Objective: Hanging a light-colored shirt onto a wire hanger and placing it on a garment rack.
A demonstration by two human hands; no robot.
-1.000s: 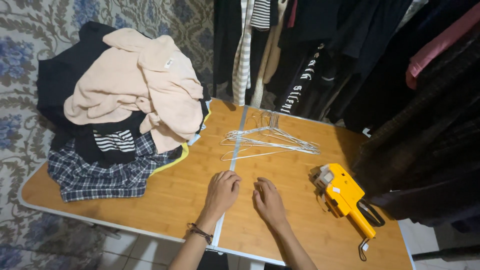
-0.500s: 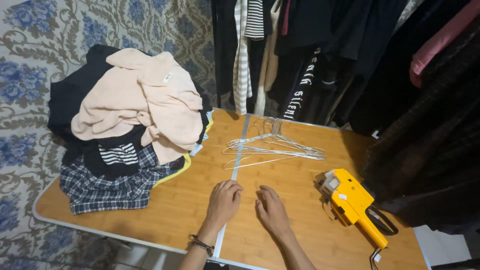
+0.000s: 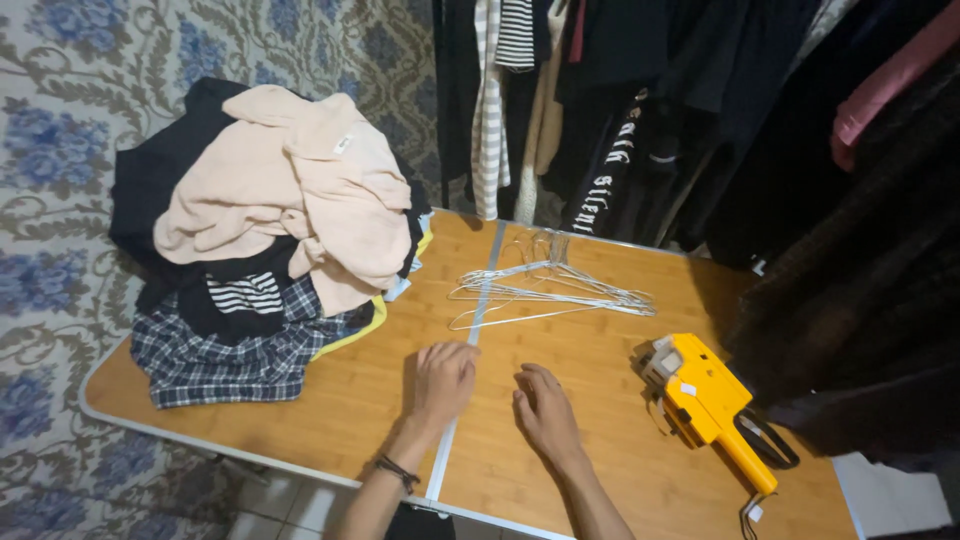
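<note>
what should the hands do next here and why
Probably reach the left hand to the pink garment atop the clothes pile: both hands, the right hand too, rest empty on the table, with wire hangers lying just ahead.

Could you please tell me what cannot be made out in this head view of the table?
- Lower clothes in the pile: covered by the pink garment.
- Number of wire hangers: overlapping, too thin to count.
- Yellow label gun: its label too small.
- Left hand and right hand: palms face down, hidden.
</note>
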